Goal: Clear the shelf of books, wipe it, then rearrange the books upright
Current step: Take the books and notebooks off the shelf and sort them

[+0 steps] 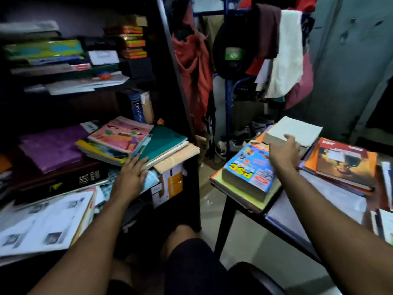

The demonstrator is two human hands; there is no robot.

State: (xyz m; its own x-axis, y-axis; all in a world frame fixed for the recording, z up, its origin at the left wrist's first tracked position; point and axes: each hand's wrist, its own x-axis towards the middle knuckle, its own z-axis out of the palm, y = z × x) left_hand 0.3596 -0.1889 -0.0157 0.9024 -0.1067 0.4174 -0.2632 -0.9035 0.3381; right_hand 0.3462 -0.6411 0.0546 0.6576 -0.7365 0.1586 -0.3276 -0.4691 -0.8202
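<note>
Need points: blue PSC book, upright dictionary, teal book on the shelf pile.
PSC book (249, 167), head view, middle of its blue cover.
dictionary (138, 108), head view, on the blue spine lettering.
teal book (162, 141), head view, centre of its teal cover.

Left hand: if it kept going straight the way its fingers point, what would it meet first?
The left hand already rests its fingertips on the edge of the teal book in the shelf pile, so that book comes first; depth is hard to judge.
</note>
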